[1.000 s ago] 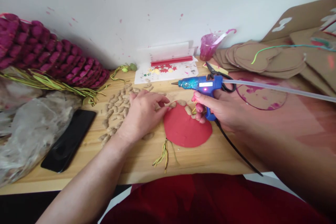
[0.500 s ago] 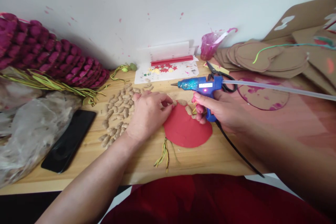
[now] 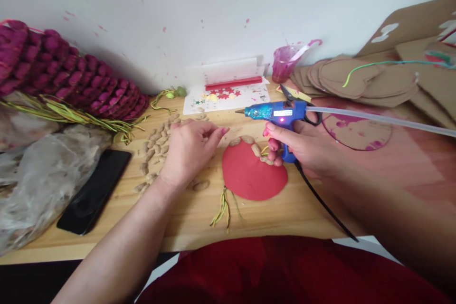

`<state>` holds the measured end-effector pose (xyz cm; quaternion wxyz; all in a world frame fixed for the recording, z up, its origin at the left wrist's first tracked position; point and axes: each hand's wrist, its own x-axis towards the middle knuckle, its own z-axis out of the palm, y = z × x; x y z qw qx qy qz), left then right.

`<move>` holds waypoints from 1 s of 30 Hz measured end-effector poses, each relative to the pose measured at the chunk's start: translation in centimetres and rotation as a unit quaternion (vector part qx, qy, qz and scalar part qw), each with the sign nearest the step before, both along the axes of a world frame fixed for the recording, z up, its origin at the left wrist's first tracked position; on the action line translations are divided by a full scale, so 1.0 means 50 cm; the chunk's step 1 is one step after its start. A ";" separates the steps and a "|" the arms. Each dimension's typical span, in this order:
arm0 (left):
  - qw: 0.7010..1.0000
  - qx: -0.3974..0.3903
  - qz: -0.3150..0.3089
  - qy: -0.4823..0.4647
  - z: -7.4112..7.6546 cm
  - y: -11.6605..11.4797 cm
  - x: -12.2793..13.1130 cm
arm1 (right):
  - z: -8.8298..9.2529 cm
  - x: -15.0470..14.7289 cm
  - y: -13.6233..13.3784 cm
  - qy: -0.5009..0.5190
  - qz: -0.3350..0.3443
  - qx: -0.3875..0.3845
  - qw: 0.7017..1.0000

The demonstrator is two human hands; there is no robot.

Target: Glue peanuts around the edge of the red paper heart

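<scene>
My right hand (image 3: 302, 147) is wrapped round a blue hot glue gun (image 3: 276, 112), whose nozzle points left above the table. A clear glue stick (image 3: 374, 121) sticks out of its back. Beneath that hand lies a red rounded card (image 3: 251, 175) with several peanuts (image 3: 255, 150) along its upper edge and a yellow-green string tassel (image 3: 221, 211) at its lower left. To the left of the card, my left hand (image 3: 194, 147) hovers over loose peanuts (image 3: 153, 145). Its thumb and forefinger reach right, near each other, with nothing visible between them; the other fingers are partly hidden.
At the left are a black phone (image 3: 94, 190), a plastic bag (image 3: 50, 175) and a purple bumpy piece (image 3: 71, 69). White paper with stars (image 3: 245, 102), a stained cup (image 3: 283, 64), scissors (image 3: 315, 116) and cardboard shapes (image 3: 345, 76) lie behind. A black cord (image 3: 324, 199) trails right.
My left hand has moved left off the card's edge, leaving a peanut at the upper left of the card. The right hand and glue gun have shifted slightly right.
</scene>
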<state>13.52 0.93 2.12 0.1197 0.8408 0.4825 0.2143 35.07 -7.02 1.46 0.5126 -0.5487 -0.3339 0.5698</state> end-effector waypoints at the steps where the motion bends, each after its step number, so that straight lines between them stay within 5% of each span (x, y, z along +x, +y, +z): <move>1: 1.000 0.004 -0.002 -0.001 0.002 0.002 -0.002 | 0.001 0.003 0.001 -0.002 -0.002 0.004 1.000; 8: 0.997 0.046 -0.037 -0.048 -0.006 0.013 -0.016 | 0.003 0.018 0.009 -0.009 -0.007 0.015 1.000; 18: 0.994 0.028 -0.005 -0.108 0.027 0.010 -0.032 | 0.006 0.021 0.012 -0.015 -0.029 0.013 0.999; 27: 0.992 0.050 0.012 -0.117 0.130 -0.007 -0.016 | 0.014 0.029 0.010 -0.042 -0.039 0.013 0.998; 30: 0.987 0.064 0.021 -0.147 0.140 0.000 -0.012 | 0.013 0.030 0.012 -0.042 -0.047 0.027 0.998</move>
